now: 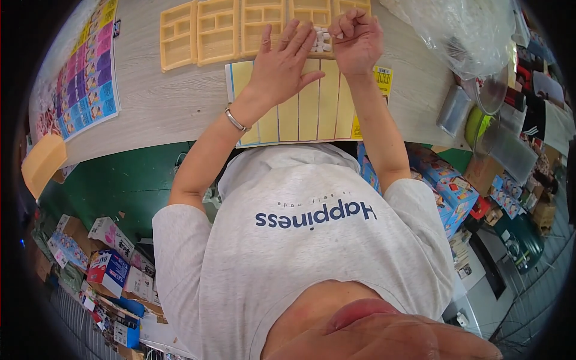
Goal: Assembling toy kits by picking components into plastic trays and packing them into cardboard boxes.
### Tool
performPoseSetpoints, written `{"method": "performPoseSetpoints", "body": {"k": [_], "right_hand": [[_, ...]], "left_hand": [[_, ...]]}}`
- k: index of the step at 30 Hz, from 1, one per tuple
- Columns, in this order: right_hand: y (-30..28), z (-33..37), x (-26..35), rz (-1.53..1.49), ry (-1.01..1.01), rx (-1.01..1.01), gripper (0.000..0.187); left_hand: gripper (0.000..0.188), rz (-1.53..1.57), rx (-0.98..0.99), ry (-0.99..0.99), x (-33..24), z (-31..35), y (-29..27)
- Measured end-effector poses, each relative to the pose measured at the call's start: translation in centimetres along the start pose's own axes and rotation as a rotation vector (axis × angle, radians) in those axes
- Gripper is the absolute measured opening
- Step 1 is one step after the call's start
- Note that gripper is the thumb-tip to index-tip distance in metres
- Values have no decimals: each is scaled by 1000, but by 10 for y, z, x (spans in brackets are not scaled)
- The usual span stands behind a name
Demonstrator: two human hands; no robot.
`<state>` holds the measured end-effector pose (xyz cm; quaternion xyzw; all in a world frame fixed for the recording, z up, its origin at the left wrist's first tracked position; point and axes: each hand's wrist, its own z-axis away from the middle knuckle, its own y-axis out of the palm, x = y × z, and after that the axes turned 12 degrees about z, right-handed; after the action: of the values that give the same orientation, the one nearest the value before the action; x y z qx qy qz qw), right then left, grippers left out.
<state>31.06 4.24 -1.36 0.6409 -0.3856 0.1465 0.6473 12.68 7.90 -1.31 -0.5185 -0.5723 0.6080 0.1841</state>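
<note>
1. Up at the far side of the surface (150, 90), five beige trays (218, 41) stand in a row, each split into little compartments.
2. The white bits (322, 39) are in the near compartment of the fourth tray from the left, right between the two hands.
3. Left hand (285, 65): palm down, fingers spread out, over the third and fourth trays. There's a bracelet (236, 120) on that wrist.
4. Right hand (358, 45): fingers curled in, by the fourth and fifth trays. Can't tell if it's pinching anything. The hands are apart, fwiw.
5. Yellow card (288, 120) with coloured stripes lies below the trays, under the forearms.
6. Printed sheets (96, 90) sit off left, a clear bag (462, 30) far right.
</note>
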Motion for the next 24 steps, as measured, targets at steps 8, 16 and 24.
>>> {"method": "performPoseSetpoints", "body": {"k": [8, 16, 24], "right_hand": [[12, 3, -30, 555, 83, -212, 23], [4, 5, -15, 617, 3, -234, 22], [-2, 28, 34, 1081, 274, -172, 23]], "left_hand": [[83, 93, -205, -179, 15, 5, -9], [59, 117, -158, -38, 22, 5, -4], [59, 65, -40, -17, 11, 1, 1]]}}
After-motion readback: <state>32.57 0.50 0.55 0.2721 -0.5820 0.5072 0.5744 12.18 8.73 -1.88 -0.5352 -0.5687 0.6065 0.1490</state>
